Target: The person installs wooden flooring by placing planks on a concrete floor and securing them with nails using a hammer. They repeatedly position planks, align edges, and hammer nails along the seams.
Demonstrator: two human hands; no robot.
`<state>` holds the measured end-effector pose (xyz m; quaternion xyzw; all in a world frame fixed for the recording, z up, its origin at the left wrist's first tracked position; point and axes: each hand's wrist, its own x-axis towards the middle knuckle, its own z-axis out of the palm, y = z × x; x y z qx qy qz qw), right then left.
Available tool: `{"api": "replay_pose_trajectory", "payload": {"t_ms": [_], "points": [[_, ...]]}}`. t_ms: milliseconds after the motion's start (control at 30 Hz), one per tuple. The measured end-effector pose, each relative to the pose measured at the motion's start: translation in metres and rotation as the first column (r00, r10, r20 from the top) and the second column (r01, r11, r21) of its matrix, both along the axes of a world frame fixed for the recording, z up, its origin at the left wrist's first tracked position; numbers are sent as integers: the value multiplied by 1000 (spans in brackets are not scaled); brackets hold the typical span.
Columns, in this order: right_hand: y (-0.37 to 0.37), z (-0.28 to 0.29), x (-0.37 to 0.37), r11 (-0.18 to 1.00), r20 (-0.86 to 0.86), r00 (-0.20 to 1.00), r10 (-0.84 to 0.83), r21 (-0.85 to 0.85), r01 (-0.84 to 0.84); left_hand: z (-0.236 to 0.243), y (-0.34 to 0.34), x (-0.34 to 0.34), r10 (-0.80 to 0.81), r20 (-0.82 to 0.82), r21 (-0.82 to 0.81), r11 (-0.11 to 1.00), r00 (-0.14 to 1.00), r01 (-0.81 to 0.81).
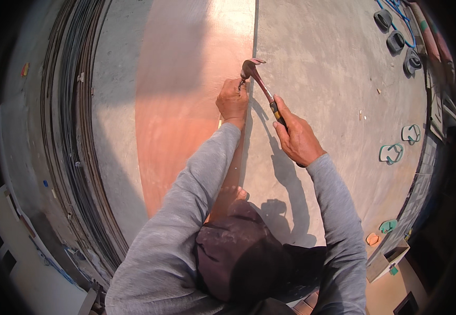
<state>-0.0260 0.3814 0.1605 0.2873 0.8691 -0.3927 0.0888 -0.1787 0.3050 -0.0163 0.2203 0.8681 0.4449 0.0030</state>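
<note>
A long reddish-brown board (167,142), seemingly plywood, lies on the concrete. My left hand (231,103) rests at its right edge, fingers closed around a thin dark nail (240,84); the nail's lower part is hidden by the fingers. My right hand (300,137) grips the black-and-yellow handle of a claw hammer (260,84). The hammer's head is just above the nail and my left fingers; whether it touches the nail I cannot tell. Part of my bare foot (233,195) shows on the board near my knee.
Long thin metal rods (73,105) run along the left. On the right are dark footwear (396,41), white-and-green flip-flops (391,153), a blue hose (407,23) and rolled red material (428,37). An open box (388,262) stands at the lower right.
</note>
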Motion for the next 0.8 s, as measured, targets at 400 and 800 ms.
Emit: {"api": "replay_pose_trajectory", "payload": {"t_ms": [400,800], "points": [[-8,10,-3,1000,-14,1000,-11,26,11,10,3,7,41,53,-109,993,998,-35],[-9,8,-3,976,-139,966,-218,-8,219,3,0,9,25,40,-144,989,999,-19]]}}
